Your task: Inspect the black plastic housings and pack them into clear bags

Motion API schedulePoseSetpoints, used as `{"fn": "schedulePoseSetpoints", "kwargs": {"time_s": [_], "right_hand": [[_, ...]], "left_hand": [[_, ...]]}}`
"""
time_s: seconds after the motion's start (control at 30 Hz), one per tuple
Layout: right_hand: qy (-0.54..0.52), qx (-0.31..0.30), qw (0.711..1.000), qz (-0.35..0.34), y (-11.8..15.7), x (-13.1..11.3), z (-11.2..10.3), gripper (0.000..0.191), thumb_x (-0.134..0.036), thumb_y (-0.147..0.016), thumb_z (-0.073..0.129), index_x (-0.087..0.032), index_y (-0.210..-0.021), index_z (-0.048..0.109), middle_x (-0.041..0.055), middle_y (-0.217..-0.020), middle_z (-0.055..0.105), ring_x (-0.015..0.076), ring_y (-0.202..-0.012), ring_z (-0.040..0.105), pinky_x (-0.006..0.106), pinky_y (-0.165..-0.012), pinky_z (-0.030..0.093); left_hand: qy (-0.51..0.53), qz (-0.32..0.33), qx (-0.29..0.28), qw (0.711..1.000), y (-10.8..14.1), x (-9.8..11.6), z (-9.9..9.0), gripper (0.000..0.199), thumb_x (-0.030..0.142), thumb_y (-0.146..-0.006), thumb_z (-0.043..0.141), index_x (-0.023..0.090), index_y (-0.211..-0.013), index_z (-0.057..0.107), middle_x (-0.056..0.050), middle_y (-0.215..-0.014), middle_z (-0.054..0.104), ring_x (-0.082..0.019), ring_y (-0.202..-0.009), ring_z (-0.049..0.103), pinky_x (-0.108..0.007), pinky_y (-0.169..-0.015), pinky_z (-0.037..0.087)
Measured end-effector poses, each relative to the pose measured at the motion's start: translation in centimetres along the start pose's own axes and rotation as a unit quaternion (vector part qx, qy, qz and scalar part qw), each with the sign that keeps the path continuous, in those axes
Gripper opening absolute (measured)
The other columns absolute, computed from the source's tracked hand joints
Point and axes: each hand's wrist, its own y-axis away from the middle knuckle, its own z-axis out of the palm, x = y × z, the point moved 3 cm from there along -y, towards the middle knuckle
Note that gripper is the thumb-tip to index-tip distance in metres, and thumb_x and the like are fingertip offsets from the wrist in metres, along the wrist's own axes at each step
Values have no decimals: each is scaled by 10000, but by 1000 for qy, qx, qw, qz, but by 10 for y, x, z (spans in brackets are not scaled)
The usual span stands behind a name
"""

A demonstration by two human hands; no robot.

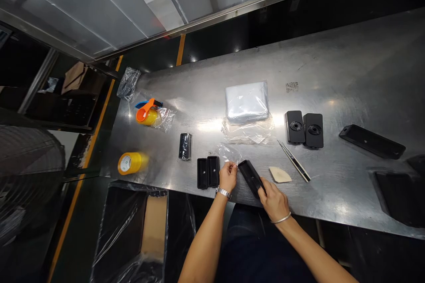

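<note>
My right hand (274, 200) grips the lower end of a black rectangular tray-like part (250, 177), tilted above the table's front edge. Pinched in my left hand (229, 176) is a clear plastic bag (228, 152), which spreads out beyond my fingertips. The part's upper end comes close to my left fingers; whether they touch, I cannot tell. Just left of my left hand, two similar black parts (207, 172) lie side by side. A cream-coloured wedge-shaped piece (280, 174) rests to the right of the held part, beside slim tweezers-like tools (294, 161).
A stack of clear bags (247, 102) lies mid-table. Two black blocks with round fittings (304, 129) and more black parts (372, 141) are to the right. Leftward are a wrapped part (185, 146), a tape roll (131, 163) and an orange tape dispenser (146, 111). A plastic-lined box (154, 225) stands below.
</note>
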Motion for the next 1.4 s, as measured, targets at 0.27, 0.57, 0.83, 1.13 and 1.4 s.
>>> {"fn": "schedulePoseSetpoints", "kwargs": {"time_s": [0.27,0.57,0.83,1.13,1.4], "right_hand": [[41,-25,998,-48,-4,-5,-4,334,-216,-853,404,-184,-1087,640,40,-651,629,170,-595,616,243,-477,369],[48,-63,997,-10,-9,-10,-5,336,-221,-828,424,-190,-1093,629,41,-666,640,166,-488,590,252,-425,348],[-3,-60,998,-3,-10,-8,0,331,-206,-833,438,-159,-1101,626,55,-712,673,183,-506,619,272,-448,419],[-106,0,994,-31,-7,1,13,277,-341,-903,479,-140,-1071,568,41,-915,662,128,-733,644,304,-663,538],[-159,67,984,-52,-5,-9,-14,315,-211,-886,367,-110,-1065,605,121,-922,713,220,-810,687,318,-678,571]], "left_hand": [[34,19,-9,999,-4,3,-7,206,324,-852,521,130,-877,585,-21,-836,605,-135,-745,581,-324,-692,501],[66,-69,82,992,1,-4,-1,221,331,-859,511,123,-909,566,1,-755,593,-102,-615,566,-270,-587,498],[58,-146,122,980,13,2,4,361,423,-843,501,145,-623,565,55,-483,531,-75,-411,482,-229,-472,426],[203,-162,156,953,12,14,17,340,398,-813,554,132,-603,537,64,-507,493,-67,-452,465,-210,-466,393],[388,-162,176,890,21,41,18,428,509,-556,731,133,-703,588,53,-525,533,-66,-453,486,-204,-465,378]]}}
